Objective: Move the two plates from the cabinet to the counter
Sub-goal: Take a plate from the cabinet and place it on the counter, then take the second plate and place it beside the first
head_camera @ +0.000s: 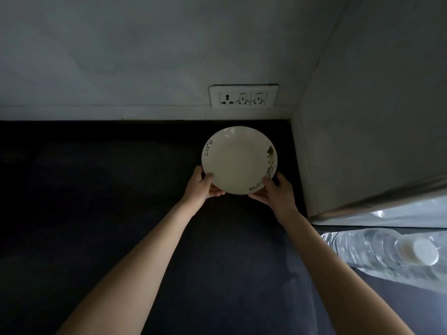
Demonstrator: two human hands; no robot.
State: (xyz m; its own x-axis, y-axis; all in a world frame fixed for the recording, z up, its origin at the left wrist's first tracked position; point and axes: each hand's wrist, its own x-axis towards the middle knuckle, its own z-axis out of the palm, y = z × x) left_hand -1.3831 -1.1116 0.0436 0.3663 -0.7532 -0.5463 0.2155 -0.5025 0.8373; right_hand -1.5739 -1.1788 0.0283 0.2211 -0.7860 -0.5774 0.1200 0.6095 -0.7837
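A white plate (238, 159) with the word "Life" on its left rim and a leafy pattern on its right rim is over the dark counter (96, 189), near the back wall. My left hand (203, 184) grips its near-left rim, thumb on top. My right hand (275, 189) grips its near-right rim. Whether the plate rests on the counter or hangs just above it, I cannot tell. Only this one plate is in view, and the cabinet is out of frame.
A white socket strip (243, 97) is set in the wall behind the plate. A pale side wall or appliance (362, 141) stands close on the right. Clear plastic bottles (399, 255) lie at the right, below its metal edge.
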